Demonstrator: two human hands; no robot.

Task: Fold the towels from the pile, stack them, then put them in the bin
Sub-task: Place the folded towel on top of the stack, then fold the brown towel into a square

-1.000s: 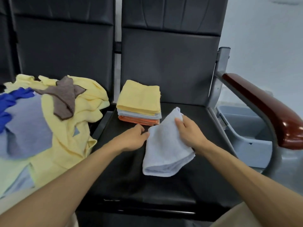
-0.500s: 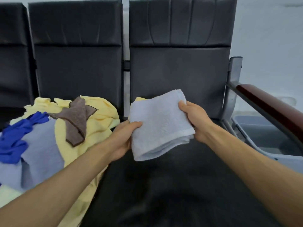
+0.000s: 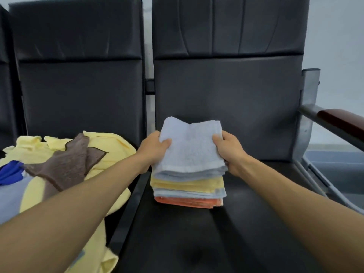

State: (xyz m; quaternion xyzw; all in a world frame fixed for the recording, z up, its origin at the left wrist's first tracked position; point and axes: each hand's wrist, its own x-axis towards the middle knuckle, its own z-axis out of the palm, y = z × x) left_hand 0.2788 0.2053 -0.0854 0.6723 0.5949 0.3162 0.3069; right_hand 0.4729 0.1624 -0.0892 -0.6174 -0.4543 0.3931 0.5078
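A folded light blue towel [image 3: 190, 146] lies on top of the stack of folded towels [image 3: 189, 191], which shows yellow, pale blue and orange layers on the black seat. My left hand [image 3: 154, 147] grips the towel's left edge, thumb on top. My right hand [image 3: 228, 148] grips its right edge the same way. The pile of unfolded towels [image 3: 65, 160], yellow, brown, blue and grey, covers the seat to the left. A grey bin [image 3: 338, 174] stands on the floor at the right, beyond the armrest.
Black chair backs [image 3: 226, 85] rise straight behind the stack. A metal frame with a dark red armrest [image 3: 342, 120] runs between the seat and the bin. Bare black seat [image 3: 206, 239] stretches in front of the stack.
Both hands carried the folded light blue towel from mid-air down and forward onto the stack. The camera has tilted, so the stack now shows under the towel.
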